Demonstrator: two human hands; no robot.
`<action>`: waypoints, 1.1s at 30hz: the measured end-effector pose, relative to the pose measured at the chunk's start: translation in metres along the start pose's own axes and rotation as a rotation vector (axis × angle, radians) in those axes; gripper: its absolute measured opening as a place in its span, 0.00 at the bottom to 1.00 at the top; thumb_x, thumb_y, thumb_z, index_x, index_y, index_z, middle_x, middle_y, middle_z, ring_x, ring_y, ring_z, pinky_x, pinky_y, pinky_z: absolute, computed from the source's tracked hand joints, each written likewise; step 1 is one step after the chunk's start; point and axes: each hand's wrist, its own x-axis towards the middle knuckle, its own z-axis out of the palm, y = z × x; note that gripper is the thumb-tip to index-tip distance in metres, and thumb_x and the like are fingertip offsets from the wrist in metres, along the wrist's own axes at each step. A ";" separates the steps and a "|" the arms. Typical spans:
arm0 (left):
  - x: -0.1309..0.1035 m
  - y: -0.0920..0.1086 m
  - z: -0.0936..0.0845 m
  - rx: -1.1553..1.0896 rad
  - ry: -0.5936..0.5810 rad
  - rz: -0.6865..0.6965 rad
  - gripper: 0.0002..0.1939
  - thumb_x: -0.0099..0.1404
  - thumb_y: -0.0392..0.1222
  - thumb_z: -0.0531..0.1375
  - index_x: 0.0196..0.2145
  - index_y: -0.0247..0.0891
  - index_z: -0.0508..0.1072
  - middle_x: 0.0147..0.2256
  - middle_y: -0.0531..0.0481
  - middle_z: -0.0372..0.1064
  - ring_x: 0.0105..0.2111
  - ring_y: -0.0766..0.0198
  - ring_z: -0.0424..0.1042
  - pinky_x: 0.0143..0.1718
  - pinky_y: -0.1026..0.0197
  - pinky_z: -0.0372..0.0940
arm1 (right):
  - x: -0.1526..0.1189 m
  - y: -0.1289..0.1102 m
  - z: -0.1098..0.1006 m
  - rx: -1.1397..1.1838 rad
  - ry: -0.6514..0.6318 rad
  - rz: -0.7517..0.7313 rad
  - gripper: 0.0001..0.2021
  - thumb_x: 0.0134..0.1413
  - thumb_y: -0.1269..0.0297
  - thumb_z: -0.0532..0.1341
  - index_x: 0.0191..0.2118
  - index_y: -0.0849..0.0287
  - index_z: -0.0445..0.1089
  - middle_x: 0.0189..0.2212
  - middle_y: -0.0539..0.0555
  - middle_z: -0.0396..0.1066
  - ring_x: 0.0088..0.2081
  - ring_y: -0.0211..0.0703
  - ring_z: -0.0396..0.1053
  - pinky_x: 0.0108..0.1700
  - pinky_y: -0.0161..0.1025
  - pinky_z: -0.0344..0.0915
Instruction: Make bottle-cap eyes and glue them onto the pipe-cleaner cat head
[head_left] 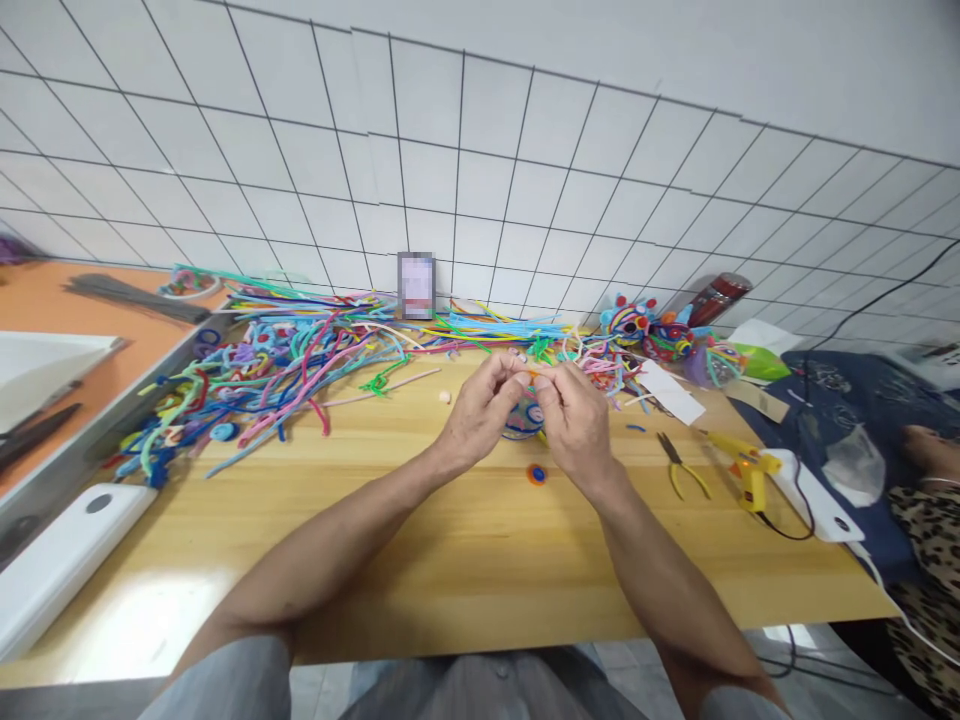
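Observation:
My left hand (pixel 484 405) and my right hand (pixel 579 418) meet above the middle of the table, fingertips pinched together. Between them shows a small bit of orange pipe cleaner (pixel 534 375), mostly covered by the fingers. Partly hidden behind the hands is a round thing with blue and pale coils (pixel 523 424). An orange disc with a blue centre (pixel 537 474) lies on the wood just below my right hand.
Heaped pipe cleaners (pixel 300 350) line the back left. A phone (pixel 417 286) leans on the tiled wall. Pliers (pixel 682 466), a yellow glue gun (pixel 750 470) and a white power strip (pixel 814 505) lie right. Another person's arm (pixel 930 450) shows at the far right.

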 end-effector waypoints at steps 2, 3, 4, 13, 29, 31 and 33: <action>0.001 0.001 0.000 -0.012 -0.030 -0.021 0.14 0.73 0.54 0.60 0.41 0.40 0.68 0.33 0.54 0.67 0.32 0.66 0.66 0.36 0.63 0.63 | 0.000 0.001 0.000 -0.043 0.002 -0.015 0.10 0.76 0.67 0.55 0.39 0.53 0.69 0.33 0.52 0.71 0.36 0.45 0.69 0.39 0.41 0.62; 0.002 0.002 -0.002 0.020 -0.054 -0.019 0.13 0.74 0.53 0.59 0.41 0.40 0.68 0.33 0.55 0.67 0.32 0.66 0.66 0.36 0.62 0.63 | 0.000 0.002 -0.001 -0.077 -0.005 -0.028 0.11 0.76 0.67 0.54 0.38 0.53 0.69 0.33 0.52 0.71 0.35 0.45 0.69 0.39 0.42 0.62; 0.003 0.005 -0.004 0.071 -0.080 -0.010 0.12 0.74 0.51 0.59 0.41 0.39 0.69 0.32 0.55 0.67 0.31 0.66 0.65 0.36 0.62 0.63 | 0.001 0.003 -0.003 -0.115 -0.018 -0.046 0.11 0.75 0.68 0.54 0.38 0.54 0.69 0.32 0.52 0.71 0.35 0.45 0.69 0.39 0.42 0.62; 0.025 0.034 -0.013 0.284 -0.120 0.101 0.08 0.74 0.45 0.57 0.37 0.40 0.68 0.29 0.56 0.64 0.29 0.65 0.63 0.34 0.61 0.59 | 0.026 0.007 -0.017 -0.106 -0.068 -0.087 0.13 0.77 0.64 0.53 0.38 0.54 0.70 0.33 0.52 0.72 0.36 0.45 0.70 0.40 0.42 0.63; 0.032 0.024 -0.011 0.220 -0.133 0.057 0.08 0.73 0.47 0.58 0.40 0.39 0.69 0.30 0.55 0.65 0.30 0.65 0.64 0.35 0.61 0.61 | 0.029 0.013 -0.013 -0.208 -0.043 -0.121 0.12 0.77 0.65 0.53 0.39 0.54 0.71 0.33 0.53 0.72 0.36 0.45 0.69 0.38 0.42 0.61; 0.032 0.027 -0.015 0.297 -0.141 0.089 0.07 0.74 0.44 0.57 0.39 0.39 0.69 0.29 0.56 0.65 0.29 0.65 0.63 0.35 0.61 0.59 | 0.029 0.013 -0.015 -0.238 -0.075 -0.134 0.13 0.78 0.65 0.53 0.40 0.55 0.72 0.33 0.53 0.72 0.35 0.45 0.69 0.37 0.42 0.59; 0.031 0.028 -0.016 0.328 -0.138 0.107 0.07 0.74 0.43 0.56 0.38 0.40 0.69 0.28 0.56 0.64 0.29 0.65 0.63 0.34 0.61 0.58 | 0.028 0.013 -0.015 -0.220 -0.093 -0.121 0.13 0.78 0.65 0.53 0.39 0.55 0.71 0.33 0.53 0.72 0.35 0.45 0.68 0.38 0.42 0.59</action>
